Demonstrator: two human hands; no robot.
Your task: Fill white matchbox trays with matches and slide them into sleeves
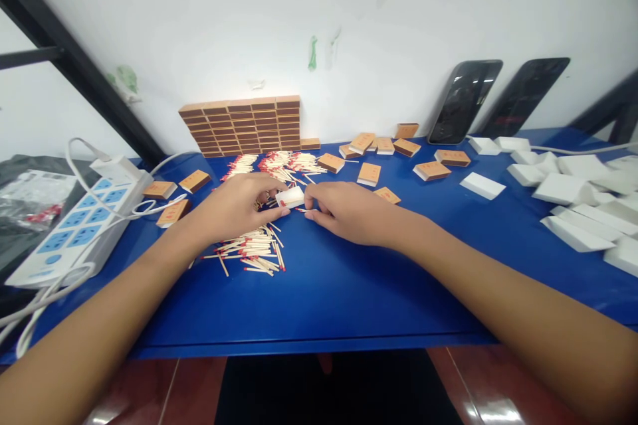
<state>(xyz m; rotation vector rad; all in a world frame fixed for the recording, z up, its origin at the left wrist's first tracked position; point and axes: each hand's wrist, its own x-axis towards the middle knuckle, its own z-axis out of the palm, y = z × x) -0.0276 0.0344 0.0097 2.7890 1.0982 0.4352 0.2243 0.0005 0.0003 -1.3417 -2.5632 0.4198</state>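
Note:
Between thumb and fingers, my left hand (246, 204) grips a small white matchbox tray (291, 197) with some red-headed matches in it. My right hand (349, 211) is at the tray's right end, thumb and forefinger pinched on a match (302, 210) whose red tip points left. Loose matches (254, 249) lie in a heap under and in front of my left hand. Behind the hands, more matches (279, 163) are piled near the wall.
A stacked block of matchboxes (244, 126) stands against the wall. Loose matchboxes (369, 173) lie behind my right hand. White empty trays (568, 189) are heaped at right. Two phones (464, 103) lean on the wall. A power strip (82, 229) with white cables sits at left.

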